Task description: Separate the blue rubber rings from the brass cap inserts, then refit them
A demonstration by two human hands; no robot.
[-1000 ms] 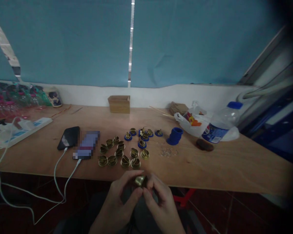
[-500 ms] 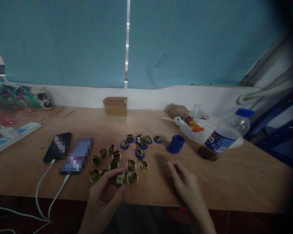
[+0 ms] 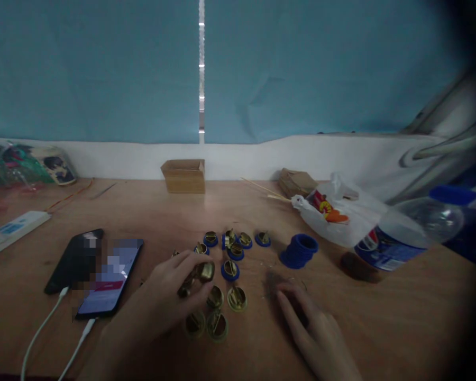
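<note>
My left hand (image 3: 174, 288) is closed on a brass-coloured round fitting (image 3: 206, 271), held tilted between thumb and fingers above other fittings. Below it on the table are more brass fittings (image 3: 237, 298) with a bar across the top; the hand hides some of them. Farther back, several similar fittings (image 3: 230, 269) sit in blue rings. To their right stands a stack of blue rings (image 3: 299, 250). My right hand (image 3: 311, 320) rests low at the table, fingertips pinched together; I cannot make out what is in them. Small clear bits (image 3: 266, 288) lie near its fingertips.
At left are two phones (image 3: 111, 280) on white cables and a power strip (image 3: 16, 230). An open cardboard box (image 3: 185, 180) stands at the back. On the right are a white plastic bag (image 3: 353, 214), a brown paper packet (image 3: 296, 182) and a tilted bottle (image 3: 404, 235).
My left hand has moved forward over the fittings, still holding the brass fitting. My right hand has shifted slightly lower in view. The whole view has tilted and moved closer to the table.
</note>
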